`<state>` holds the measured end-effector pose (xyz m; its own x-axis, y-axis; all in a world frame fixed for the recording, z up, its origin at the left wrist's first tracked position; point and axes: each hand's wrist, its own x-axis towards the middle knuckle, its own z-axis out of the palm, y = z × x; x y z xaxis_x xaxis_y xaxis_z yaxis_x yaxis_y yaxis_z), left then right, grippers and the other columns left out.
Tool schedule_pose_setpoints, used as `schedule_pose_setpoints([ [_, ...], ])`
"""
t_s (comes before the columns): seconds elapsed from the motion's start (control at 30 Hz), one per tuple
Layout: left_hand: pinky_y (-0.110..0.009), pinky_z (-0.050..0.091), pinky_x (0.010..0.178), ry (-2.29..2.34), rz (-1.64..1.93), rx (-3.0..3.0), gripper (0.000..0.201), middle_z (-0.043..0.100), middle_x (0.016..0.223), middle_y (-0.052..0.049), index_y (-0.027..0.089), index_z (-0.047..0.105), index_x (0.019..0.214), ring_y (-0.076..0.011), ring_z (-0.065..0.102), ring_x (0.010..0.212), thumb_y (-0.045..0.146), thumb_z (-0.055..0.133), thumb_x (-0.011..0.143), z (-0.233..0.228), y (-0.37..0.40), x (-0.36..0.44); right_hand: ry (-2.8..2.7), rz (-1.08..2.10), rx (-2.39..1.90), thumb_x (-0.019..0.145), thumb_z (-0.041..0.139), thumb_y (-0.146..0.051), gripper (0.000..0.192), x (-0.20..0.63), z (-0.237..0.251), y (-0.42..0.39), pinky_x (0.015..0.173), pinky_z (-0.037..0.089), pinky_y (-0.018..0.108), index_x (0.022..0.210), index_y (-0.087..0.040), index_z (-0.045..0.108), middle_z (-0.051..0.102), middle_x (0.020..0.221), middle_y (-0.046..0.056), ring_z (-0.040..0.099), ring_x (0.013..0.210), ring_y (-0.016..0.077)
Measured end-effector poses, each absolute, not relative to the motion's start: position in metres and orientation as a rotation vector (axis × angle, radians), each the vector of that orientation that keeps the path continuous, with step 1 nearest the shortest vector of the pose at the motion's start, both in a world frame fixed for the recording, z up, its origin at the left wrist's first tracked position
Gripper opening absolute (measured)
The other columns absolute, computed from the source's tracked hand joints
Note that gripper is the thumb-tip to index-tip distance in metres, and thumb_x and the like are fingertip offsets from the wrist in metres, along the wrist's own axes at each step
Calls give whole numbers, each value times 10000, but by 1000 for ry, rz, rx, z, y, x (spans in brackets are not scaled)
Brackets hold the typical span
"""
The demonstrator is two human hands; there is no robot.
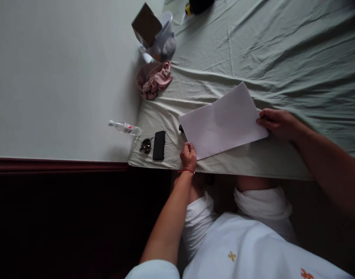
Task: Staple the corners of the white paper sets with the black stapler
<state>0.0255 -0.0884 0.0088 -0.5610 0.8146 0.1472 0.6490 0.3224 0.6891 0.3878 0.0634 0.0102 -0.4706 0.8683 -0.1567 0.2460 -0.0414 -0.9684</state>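
A white sheet of paper [223,122] is held tilted over the front part of the cloth-covered surface. My left hand [188,155], with a red cord at the wrist, grips its near left corner between thumb and fingers. On the opposite side, my right hand [277,123] pinches the right edge. A small black object [181,128] peeks out from under the paper's left edge; most of it is hidden, and I cannot make out its kind. Left of my left hand lie a black phone-like slab [159,145] and a bunch of keys [146,145].
Pale green cloth [212,58] covers the wrinkled surface. A clear plastic bottle [125,128] is by the wall at the left. Farther back are a crumpled pink cloth [156,80], a whitish container [167,40] with a brown box [146,25], and a black-and-yellow object [196,6].
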Motion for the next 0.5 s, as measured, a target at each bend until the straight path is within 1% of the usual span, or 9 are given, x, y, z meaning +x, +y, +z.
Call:
schedule_pose_setpoints([
  [0.13, -312, 431, 768, 2384, 1049, 1325, 99, 681, 812, -46, 233, 606, 872, -225, 638, 802, 214, 583, 966, 11, -88, 28, -1715, 1533, -1177, 879, 672, -437, 250, 387, 10, 64, 618, 360, 274, 952, -206, 610, 543, 771, 31, 450, 681, 121],
  [0.27, -313, 428, 754, 2405, 1028, 1316, 114, 671, 797, -46, 231, 608, 870, -227, 633, 790, 209, 573, 977, 13, -87, 30, -1721, 1528, -1174, 862, 678, -424, 234, 387, 8, 65, 611, 376, 276, 948, -213, 622, 575, 775, 36, 473, 675, 130],
  [0.5, -312, 436, 768, 2398, 1019, 1311, 109, 678, 809, -52, 227, 604, 871, -227, 640, 801, 197, 583, 974, 15, -88, 31, -1739, 1514, -1163, 842, 694, -510, 317, 387, 5, 65, 622, 388, 288, 945, -218, 628, 583, 787, 43, 477, 692, 139],
])
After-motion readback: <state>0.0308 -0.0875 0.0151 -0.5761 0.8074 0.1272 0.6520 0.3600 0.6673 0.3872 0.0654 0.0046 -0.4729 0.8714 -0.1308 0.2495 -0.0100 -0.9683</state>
